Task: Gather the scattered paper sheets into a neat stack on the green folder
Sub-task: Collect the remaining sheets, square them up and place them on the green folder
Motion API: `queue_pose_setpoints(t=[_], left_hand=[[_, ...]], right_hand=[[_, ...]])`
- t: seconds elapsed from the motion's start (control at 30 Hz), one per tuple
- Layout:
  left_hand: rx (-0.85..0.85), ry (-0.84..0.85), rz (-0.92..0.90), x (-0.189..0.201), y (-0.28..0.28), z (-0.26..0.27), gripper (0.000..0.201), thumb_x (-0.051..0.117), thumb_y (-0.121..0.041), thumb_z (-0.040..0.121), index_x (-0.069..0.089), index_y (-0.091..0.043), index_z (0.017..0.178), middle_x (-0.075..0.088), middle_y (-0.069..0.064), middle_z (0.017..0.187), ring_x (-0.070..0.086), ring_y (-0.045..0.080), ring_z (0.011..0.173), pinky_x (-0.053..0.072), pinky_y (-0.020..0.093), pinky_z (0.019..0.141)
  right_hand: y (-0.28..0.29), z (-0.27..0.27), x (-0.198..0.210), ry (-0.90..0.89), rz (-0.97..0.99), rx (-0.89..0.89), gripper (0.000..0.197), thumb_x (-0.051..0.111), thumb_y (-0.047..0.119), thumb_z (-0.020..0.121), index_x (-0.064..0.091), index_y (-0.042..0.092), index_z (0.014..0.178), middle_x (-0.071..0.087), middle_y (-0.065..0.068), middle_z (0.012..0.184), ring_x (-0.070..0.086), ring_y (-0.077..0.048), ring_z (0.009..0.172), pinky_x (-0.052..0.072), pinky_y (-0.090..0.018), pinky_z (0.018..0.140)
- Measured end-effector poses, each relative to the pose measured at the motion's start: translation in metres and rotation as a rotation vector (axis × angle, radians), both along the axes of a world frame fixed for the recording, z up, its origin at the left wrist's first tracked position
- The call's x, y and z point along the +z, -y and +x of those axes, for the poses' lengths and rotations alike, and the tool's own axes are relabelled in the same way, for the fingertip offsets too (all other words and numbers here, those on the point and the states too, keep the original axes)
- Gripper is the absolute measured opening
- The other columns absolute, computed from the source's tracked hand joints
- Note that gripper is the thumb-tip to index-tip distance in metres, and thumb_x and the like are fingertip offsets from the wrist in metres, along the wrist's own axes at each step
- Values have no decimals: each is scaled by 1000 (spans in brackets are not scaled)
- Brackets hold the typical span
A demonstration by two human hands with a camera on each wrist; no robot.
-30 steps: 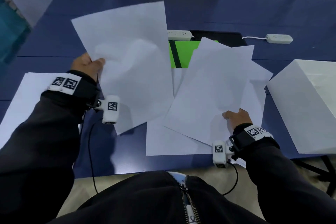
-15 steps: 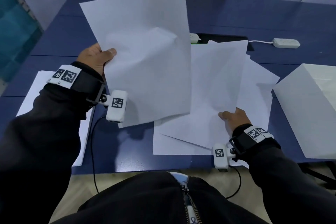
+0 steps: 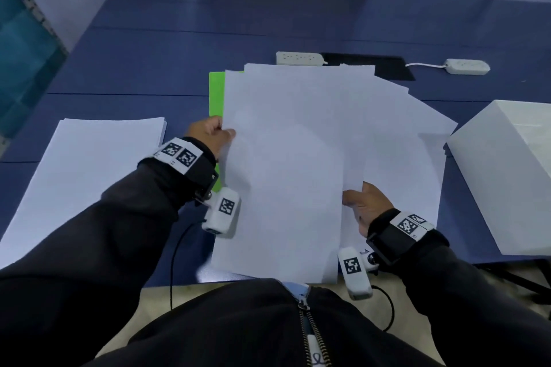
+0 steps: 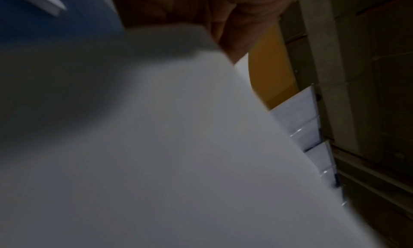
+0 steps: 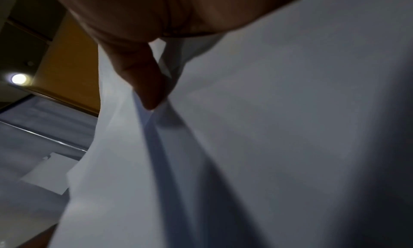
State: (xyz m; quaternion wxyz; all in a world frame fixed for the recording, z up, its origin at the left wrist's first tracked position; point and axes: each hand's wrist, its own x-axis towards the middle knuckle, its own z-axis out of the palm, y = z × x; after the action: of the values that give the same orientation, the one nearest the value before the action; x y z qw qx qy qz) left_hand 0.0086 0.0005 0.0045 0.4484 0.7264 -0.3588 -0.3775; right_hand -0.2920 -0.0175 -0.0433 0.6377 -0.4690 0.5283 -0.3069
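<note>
Holding the top sheet (image 3: 283,173) by its left edge, our left hand (image 3: 210,135) pinches it between thumb and curled fingers, so the page hangs flat over the loose sheets (image 3: 396,134) below and can be lined up before it goes down. Our right hand (image 3: 362,205) grips those loose sheets at their near edge; the right wrist view shows a finger (image 5: 143,82) tucked between layers of paper, a hold that, we judge, keeps the fan from sliding while the two lots are brought together. The folder (image 3: 217,95) lies under all this on the table (image 3: 149,53), and only a green strip shows along the left side (the rest is covered, so we cannot tell how squarely the paper sits on it). The sheets are not yet neat: corners splay out to the right toward the box (image 3: 504,170), and the far edges step unevenly near the power strip (image 3: 299,58). A separate pile (image 3: 83,176) rests well apart on the left, untouched by either hand; whether it belongs to the job we cannot tell. We judge the gathering well along, with squaring the edges and settling the stack on the folder left to do.
</note>
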Motion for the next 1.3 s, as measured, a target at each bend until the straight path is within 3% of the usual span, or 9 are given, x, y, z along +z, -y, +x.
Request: queue_pose_setpoints(t=[0.23, 0.4, 0.5, 0.67, 0.77, 0.9, 0.97, 1.1, 1.3], left_hand=[[-10, 105, 137, -21, 5, 1, 9, 60, -21, 83, 53, -16, 80, 40, 10, 71, 35, 19, 66, 29, 27, 61], [-29, 60, 193, -27, 12, -9, 37, 54, -17, 91, 34, -15, 60, 27, 3, 57, 30, 16, 47, 22, 25, 47], [-54, 53, 198, -32, 18, -16, 37, 53, -17, 92, 37, -19, 59, 30, 3, 57, 27, 17, 50, 23, 26, 49], [-46, 103, 240, -34, 24, -24, 37, 51, -19, 94, 37, -19, 60, 31, 1, 59, 28, 15, 51, 24, 12, 34], [-36, 76, 252, -35, 29, -30, 36, 50, -20, 94, 36, -19, 61, 31, 1, 59, 28, 15, 51, 24, 13, 35], [-7, -188, 206, -36, 33, -41, 18, 52, -13, 92, 55, -19, 76, 53, 6, 72, 51, 22, 63, 45, 24, 64], [16, -292, 195, -37, 34, -44, 12, 54, -8, 91, 58, -17, 84, 60, 9, 82, 57, 21, 66, 50, 33, 66], [-111, 36, 311, -40, 49, -38, 48, 69, -14, 82, 49, -7, 126, 60, 12, 112, 61, 29, 98, 51, 43, 92], [-388, 517, 553, -40, 86, -40, 90, 74, -37, 75, 24, -11, 145, 26, 13, 149, 35, 32, 135, 34, 46, 109]], right_hand=[[-8, -2, -8, 47, 61, 11, 26, 55, -12, 80, 68, 9, 87, 74, 1, 76, 70, -16, 72, 56, -26, 66], [-12, 2, -10, 63, 138, 20, 19, 60, -7, 76, 69, 6, 88, 73, -7, 78, 69, -25, 74, 57, -34, 67], [-10, 5, -12, 39, 229, -72, 10, 61, 9, 78, 68, 5, 84, 68, -15, 83, 64, -29, 72, 52, -39, 75], [0, -4, -5, 266, 404, -203, 52, 50, 60, 84, 70, 16, 104, 72, -11, 101, 68, -29, 83, 52, -40, 78], [-1, -7, -9, -26, 173, -105, 22, 66, 35, 80, 69, 19, 94, 71, -7, 101, 67, -32, 92, 52, -44, 86], [1, -24, -7, -190, 17, -62, 14, 59, 6, 88, 65, 19, 85, 70, 2, 87, 66, -23, 85, 52, -26, 73], [5, -38, -5, -143, 50, -151, 13, 60, 4, 87, 65, 17, 87, 70, -3, 89, 65, -27, 86, 51, -34, 80], [8, -61, -5, -149, 125, -274, 7, 62, 5, 86, 64, 10, 90, 69, -11, 95, 65, -33, 92, 50, -46, 90], [2, -65, -3, -127, 191, -314, 9, 59, 3, 87, 64, 6, 94, 69, -14, 96, 65, -31, 86, 51, -45, 86]])
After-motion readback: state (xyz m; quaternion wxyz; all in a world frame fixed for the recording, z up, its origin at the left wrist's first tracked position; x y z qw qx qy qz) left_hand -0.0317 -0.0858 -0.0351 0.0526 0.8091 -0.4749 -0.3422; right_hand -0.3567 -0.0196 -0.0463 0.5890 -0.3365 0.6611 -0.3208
